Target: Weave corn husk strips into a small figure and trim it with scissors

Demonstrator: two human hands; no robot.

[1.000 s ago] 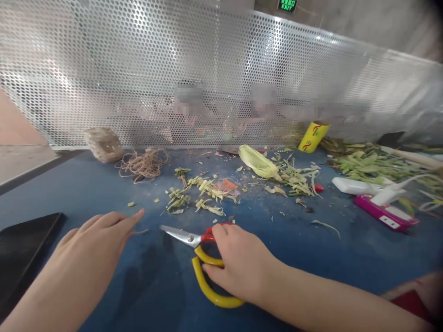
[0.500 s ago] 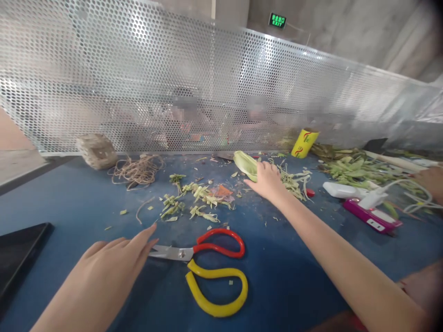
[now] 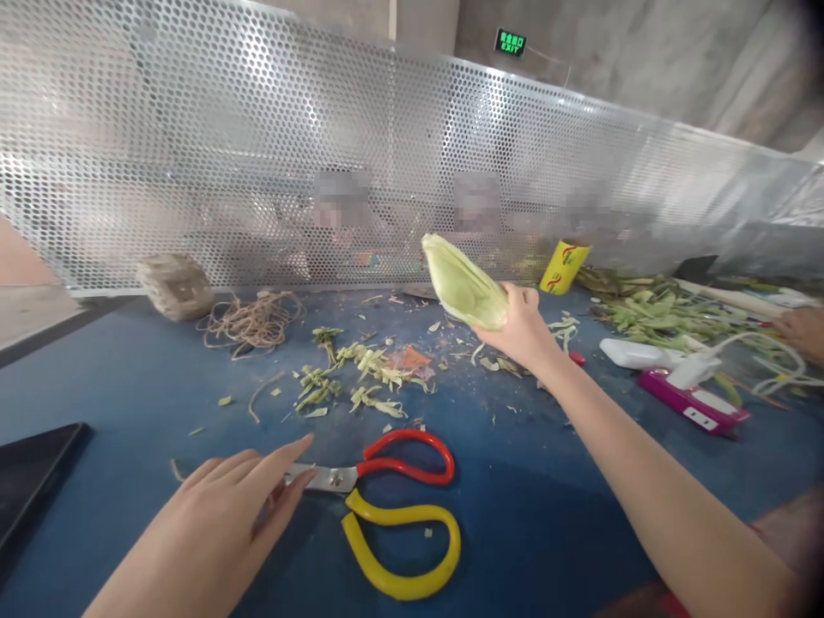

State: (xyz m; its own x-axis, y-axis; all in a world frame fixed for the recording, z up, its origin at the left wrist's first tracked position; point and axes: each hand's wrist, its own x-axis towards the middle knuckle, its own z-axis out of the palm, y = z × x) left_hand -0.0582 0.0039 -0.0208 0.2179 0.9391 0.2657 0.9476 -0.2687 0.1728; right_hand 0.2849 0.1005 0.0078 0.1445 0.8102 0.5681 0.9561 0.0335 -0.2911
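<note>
My right hand (image 3: pixel 518 326) is closed round the lower end of a pale green corn husk (image 3: pixel 464 283), lifted above the far side of the table with its pointed tip up and to the left. My left hand (image 3: pixel 238 506) hovers over the blades of a pair of scissors, thumb and forefinger apart, nothing seen between them. The scissors (image 3: pixel 405 513), one handle red and one yellow, lie on the blue table, their blade tips hidden behind my left hand. Beyond them are several small knotted husk pieces (image 3: pixel 373 365) and an orange scrap (image 3: pixel 410 359).
A twine bundle (image 3: pixel 254 322) and a wrapped block (image 3: pixel 175 286) lie back left, a black tablet (image 3: pixel 39 481) at left. On the right are a yellow roll (image 3: pixel 565 267), a purple power strip (image 3: pixel 692 403), green husks (image 3: pixel 657 318) and another person's hand (image 3: pixel 802 330). A perforated metal screen (image 3: pixel 386 154) stands behind.
My right hand has raised the husk off the table, towards me and to the right. My left hand has shifted slightly right and down, its thumb and forefinger further apart. The scissors stayed put.
</note>
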